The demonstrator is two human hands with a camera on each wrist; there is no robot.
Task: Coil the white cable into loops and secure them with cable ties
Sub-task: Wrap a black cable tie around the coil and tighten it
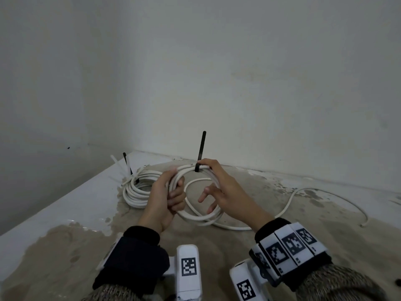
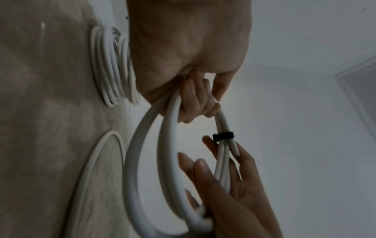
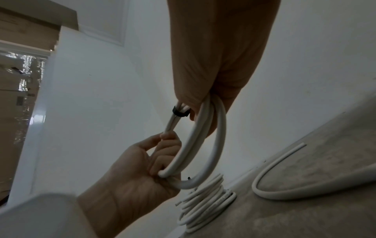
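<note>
A white cable coil [image 1: 195, 217] of a few loops is held up between both hands above the beige surface. My left hand [image 1: 167, 192] grips the coil's left side in a fist, seen close in the left wrist view [image 2: 193, 99]. A black cable tie [image 1: 203, 146] wraps the top of the loops, its tail pointing straight up. The tie's band shows in both wrist views [image 2: 222, 136] [image 3: 180, 111]. My right hand [image 1: 217, 183] pinches the loops right beside the tie with thumb and forefinger, the other fingers spread loosely inside the coil.
A second white coil [image 1: 134, 192] lies at the back left, bound with a black tie, white ties sticking out beside it. The cable's loose tail [image 1: 288, 205] trails right across the patchy beige surface [image 1: 282, 246]. Walls close off the back and left.
</note>
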